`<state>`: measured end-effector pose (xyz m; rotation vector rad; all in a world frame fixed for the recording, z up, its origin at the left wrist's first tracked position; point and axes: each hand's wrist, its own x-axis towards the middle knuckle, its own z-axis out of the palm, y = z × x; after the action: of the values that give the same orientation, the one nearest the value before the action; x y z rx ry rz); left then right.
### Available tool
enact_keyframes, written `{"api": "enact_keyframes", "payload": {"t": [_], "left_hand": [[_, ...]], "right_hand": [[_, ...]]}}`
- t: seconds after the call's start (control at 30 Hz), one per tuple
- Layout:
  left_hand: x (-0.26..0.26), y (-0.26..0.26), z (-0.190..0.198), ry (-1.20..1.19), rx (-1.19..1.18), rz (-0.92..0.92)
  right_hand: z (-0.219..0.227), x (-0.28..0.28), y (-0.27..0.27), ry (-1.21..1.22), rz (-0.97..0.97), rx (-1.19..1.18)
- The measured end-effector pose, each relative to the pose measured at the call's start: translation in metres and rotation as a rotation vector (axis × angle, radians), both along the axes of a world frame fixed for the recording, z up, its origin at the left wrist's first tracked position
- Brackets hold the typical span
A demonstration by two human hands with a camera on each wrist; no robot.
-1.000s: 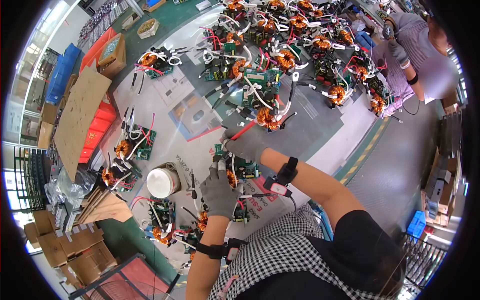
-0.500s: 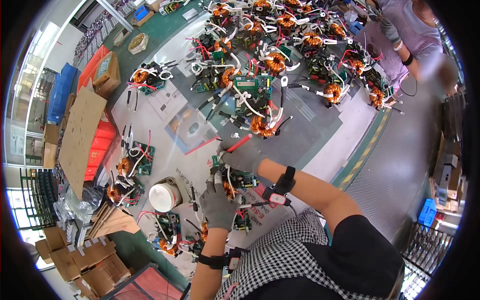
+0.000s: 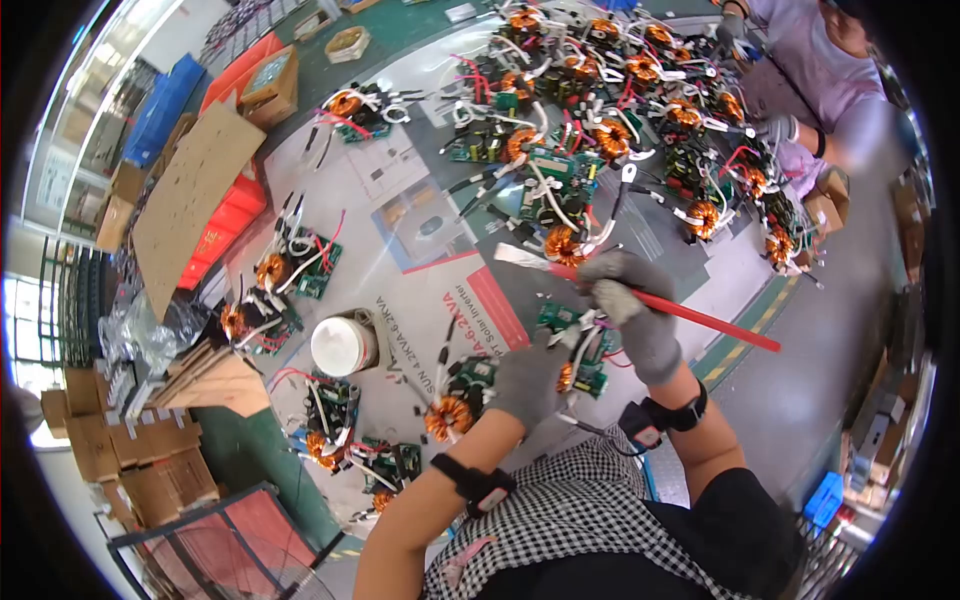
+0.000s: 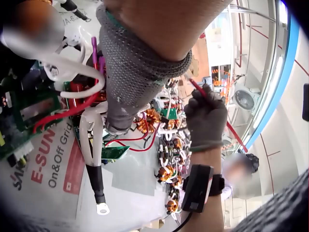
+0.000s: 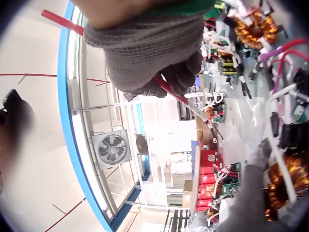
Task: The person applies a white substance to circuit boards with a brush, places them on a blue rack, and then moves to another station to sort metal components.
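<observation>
My right hand (image 3: 640,325), in a grey glove, grips a long red-handled brush (image 3: 715,324) above the table; its pale flat end points left. In the right wrist view the fingers of the right hand (image 5: 154,72) curl round the red handle (image 5: 63,21). My left hand (image 3: 530,385), gloved too, rests at a green circuit board (image 3: 558,318) with a copper coil and white wires. In the left wrist view the left hand (image 4: 130,72) reaches down to the board (image 4: 113,152); its fingertips are partly hidden, so their hold is unclear.
A white tub (image 3: 340,346) stands left of my hands. Boards with copper coils (image 3: 450,418) lie around it, and many more crowd the table's far side. Another person (image 3: 820,70) is at the far right. Cardboard boxes (image 3: 150,440) stand at the lower left.
My right hand has lifted away from the board and moved right, and the brush's pale end now shows. My left hand has moved right. The head view has shifted.
</observation>
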<state>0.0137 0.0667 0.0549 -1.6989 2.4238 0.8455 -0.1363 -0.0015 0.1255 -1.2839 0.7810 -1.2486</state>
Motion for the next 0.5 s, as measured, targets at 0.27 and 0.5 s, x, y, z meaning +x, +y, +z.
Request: {"api": "enact_keyframes", "payload": {"t": [0.27, 0.5], "left_hand": [[-0.073, -0.05, -0.04, 0.174, -0.205, 0.205], [-0.004, 0.009, -0.016, 0.166, -0.08, 0.134]], "right_hand": [[0.052, -0.003, 0.042, 0.114, -0.272, -0.133], [0.038, -0.037, 0.047, 0.137, -0.21, 0.039]]}}
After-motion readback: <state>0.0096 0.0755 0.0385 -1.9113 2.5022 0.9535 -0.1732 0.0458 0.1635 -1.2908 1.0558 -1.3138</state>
